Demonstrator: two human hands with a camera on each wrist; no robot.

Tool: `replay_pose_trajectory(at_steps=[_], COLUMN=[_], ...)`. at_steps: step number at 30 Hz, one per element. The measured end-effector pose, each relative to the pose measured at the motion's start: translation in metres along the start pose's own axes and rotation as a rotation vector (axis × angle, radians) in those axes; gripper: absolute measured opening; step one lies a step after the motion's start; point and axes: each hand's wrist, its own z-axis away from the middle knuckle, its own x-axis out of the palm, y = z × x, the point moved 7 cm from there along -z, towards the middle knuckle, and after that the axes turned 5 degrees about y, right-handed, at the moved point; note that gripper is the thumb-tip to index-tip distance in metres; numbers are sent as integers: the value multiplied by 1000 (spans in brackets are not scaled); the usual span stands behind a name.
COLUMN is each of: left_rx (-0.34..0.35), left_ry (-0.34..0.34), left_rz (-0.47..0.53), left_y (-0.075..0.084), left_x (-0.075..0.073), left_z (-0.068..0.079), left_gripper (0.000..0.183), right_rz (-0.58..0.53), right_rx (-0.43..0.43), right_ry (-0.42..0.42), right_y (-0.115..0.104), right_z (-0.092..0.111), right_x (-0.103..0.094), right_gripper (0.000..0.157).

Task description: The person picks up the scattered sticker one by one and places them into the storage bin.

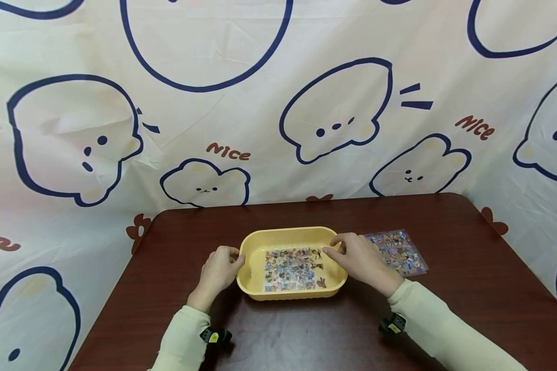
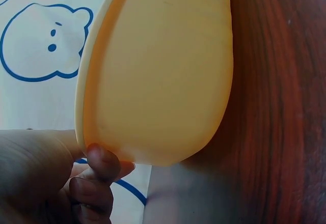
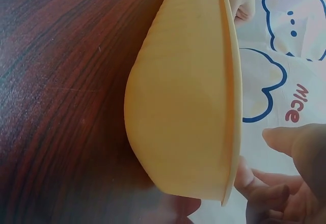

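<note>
A yellow plastic basin (image 1: 290, 295) with rounded corners stands on the dark wooden table in the head view. Inside it lies a clear sheet of small cartoon-figure stickers (image 1: 288, 270). At the basin's left end, my left hand (image 1: 219, 268) pinches the rim, thumb on the inner side and fingers curled beneath the lip. My right hand (image 1: 359, 257) reaches over the right end. One of its fingers touches the rim (image 3: 235, 107), while the thumb is held apart from it, above the basin. The right wrist view shows the basin's outer wall side-on.
A second sheet of small cartoon figures (image 1: 399, 252) lies on the table (image 1: 278, 340) to the right of the basin, partly behind the right hand. A white cloth (image 1: 260, 118) printed with blue cartoon outlines hangs around the table's back and sides.
</note>
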Motion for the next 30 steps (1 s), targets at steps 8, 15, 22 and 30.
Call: replay_pose_trajectory(at_steps=[8,15,22,30], left_rx=[-7,-5,-5,-11], left_ry=[3,6,1,-9], left_rz=[4,3,-7,-2], left_y=[0,2,2,0], left_x=[1,0,-1,0], left_z=[0,0,0,0], left_gripper=[35,35,34,35], right_rz=[-10,1,10,16], right_rx=[12,0,-12,-9], right_ry=[18,28,46,53], right_y=[1,1,2,3], right_z=[0,2,3,4], right_x=[-2,-6,-10,-12], right_gripper=[32,31,31,29])
